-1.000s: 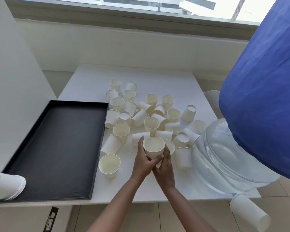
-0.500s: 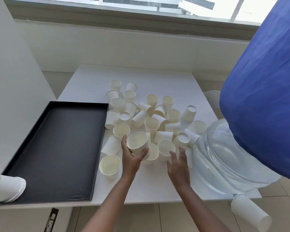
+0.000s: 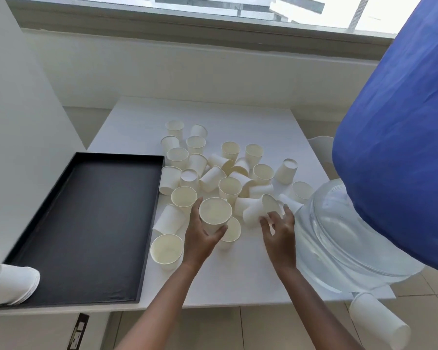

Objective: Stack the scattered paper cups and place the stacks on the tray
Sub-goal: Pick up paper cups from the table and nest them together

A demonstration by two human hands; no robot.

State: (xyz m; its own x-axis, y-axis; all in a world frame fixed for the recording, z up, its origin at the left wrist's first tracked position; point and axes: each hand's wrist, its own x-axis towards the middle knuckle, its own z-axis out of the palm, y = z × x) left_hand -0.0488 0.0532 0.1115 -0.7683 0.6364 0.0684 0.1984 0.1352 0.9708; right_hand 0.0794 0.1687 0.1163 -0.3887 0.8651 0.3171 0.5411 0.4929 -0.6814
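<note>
Several white paper cups (image 3: 229,187) lie scattered, some upright and some tipped over, in the middle of the white table (image 3: 245,281). My left hand (image 3: 200,238) grips an upright cup (image 3: 215,213) just above the table. My right hand (image 3: 280,229) closes its fingers on a cup lying on its side (image 3: 259,209). A black tray (image 3: 86,223) sits at the left, bare except for a stack of cups (image 3: 9,284) lying on its side at the near left corner.
A large blue-wrapped water bottle (image 3: 400,160) with a clear neck (image 3: 339,236) leans over the table's right side. A long cup stack (image 3: 379,322) pokes out below the table's right corner. A white wall panel (image 3: 18,122) stands left of the tray. A window sill runs behind.
My hands have separated. The left hand carried its cup a little left and up. The right hand reached right and took hold of a tipped cup.
</note>
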